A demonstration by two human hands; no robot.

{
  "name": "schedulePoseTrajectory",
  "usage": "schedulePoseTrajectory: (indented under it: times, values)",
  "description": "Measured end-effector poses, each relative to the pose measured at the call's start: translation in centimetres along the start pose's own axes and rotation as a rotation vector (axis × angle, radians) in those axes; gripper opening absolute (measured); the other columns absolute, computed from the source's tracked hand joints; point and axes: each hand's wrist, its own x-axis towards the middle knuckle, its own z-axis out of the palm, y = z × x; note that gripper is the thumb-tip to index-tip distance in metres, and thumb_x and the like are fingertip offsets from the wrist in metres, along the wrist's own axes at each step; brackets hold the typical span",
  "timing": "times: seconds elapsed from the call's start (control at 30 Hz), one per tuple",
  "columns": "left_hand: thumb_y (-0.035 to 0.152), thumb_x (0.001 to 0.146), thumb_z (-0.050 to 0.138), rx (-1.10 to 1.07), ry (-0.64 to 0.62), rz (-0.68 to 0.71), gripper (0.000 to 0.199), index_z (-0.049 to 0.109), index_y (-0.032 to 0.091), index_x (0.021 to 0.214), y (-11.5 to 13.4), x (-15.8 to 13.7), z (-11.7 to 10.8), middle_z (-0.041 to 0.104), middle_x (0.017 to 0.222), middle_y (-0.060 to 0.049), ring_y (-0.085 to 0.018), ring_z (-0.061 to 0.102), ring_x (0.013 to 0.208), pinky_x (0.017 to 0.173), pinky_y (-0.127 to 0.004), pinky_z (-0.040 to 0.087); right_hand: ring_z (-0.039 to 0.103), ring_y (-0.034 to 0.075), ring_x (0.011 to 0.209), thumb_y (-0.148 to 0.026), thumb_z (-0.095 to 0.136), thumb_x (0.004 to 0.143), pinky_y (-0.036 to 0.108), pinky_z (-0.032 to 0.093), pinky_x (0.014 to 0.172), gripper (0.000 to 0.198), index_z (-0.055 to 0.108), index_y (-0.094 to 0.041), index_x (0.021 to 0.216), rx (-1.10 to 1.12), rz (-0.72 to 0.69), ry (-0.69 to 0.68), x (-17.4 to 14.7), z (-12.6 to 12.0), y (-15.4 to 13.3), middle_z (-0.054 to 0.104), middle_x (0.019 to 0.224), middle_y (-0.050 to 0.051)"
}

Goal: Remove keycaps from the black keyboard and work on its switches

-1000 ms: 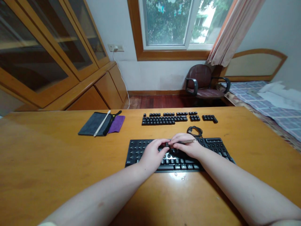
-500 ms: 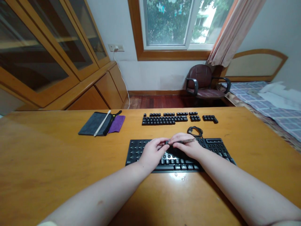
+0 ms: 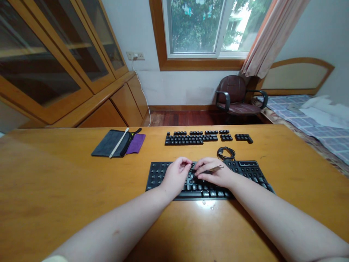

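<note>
A black keyboard (image 3: 201, 197) lies on the wooden table with many keycaps off its upper rows and others still seated along the bottom. Over its middle, my left hand (image 3: 176, 175) is closed in a pinch, thumb against forefinger; whatever is between the fingertips is too small to make out. Just to the right, my right hand (image 3: 214, 174) keeps a slim brownish tool (image 3: 215, 169) with a thin forked end in its grip. The fork points right, away from the fingertips, which hover close over the key stems.
Loose black keycaps (image 3: 184, 140) sit in rows behind the keyboard. A coiled black cable (image 3: 226, 153) lies between them. To the left are a dark grey pouch (image 3: 105, 145), a pale stick (image 3: 119, 142) across it and a purple cloth (image 3: 136, 144). A chair (image 3: 237, 94) stands beyond the table.
My hands, whose fingertips met over the keyboard, have moved apart. The left has shifted slightly left in a pinch; the right's fingers are lower, and the tool has tilted in its grip.
</note>
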Motion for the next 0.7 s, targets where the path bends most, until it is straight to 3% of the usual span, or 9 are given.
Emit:
schedulePoseTrajectory:
  times: [0.27, 0.47, 0.7]
  values:
    - [0.011, 0.079, 0.051, -0.181, -0.010, -0.074, 0.022, 0.050, 0.016, 0.101, 0.37, 0.05, 0.10, 0.064, 0.098, -0.008, -0.015, 0.060, 0.098, 0.093, -0.034, 0.043, 0.062, 0.016, 0.082, -0.025, 0.041, 0.092, 0.031, 0.049, 0.077, 0.024, 0.064, -0.020, 0.094, -0.166, 0.040, 0.286, -0.23, -0.24, 0.17, 0.067, 0.086, 0.007]
    - [0.012, 0.081, 0.049, -0.129, -0.060, -0.058, 0.037, 0.043, 0.016, 0.118, 0.18, -0.13, 0.07, 0.059, 0.108, -0.009, -0.011, 0.061, 0.084, 0.087, -0.031, 0.047, 0.060, 0.014, 0.063, -0.034, 0.056, 0.084, 0.025, 0.047, 0.060, 0.028, 0.062, -0.020, 0.107, -0.297, 0.191, 0.089, -0.40, 0.20, 0.40, 0.066, 0.073, 0.003]
    - [0.013, 0.082, 0.049, -0.038, -0.102, 0.030, 0.041, 0.041, 0.018, 0.122, -0.13, -0.61, 0.16, 0.056, 0.112, -0.009, -0.008, 0.061, 0.078, 0.084, -0.030, 0.050, 0.062, 0.013, 0.059, -0.036, 0.062, 0.080, 0.022, 0.045, 0.058, 0.023, 0.067, -0.019, 0.094, -0.279, 0.098, -0.028, 0.02, 0.36, -0.09, 0.068, 0.069, 0.003]
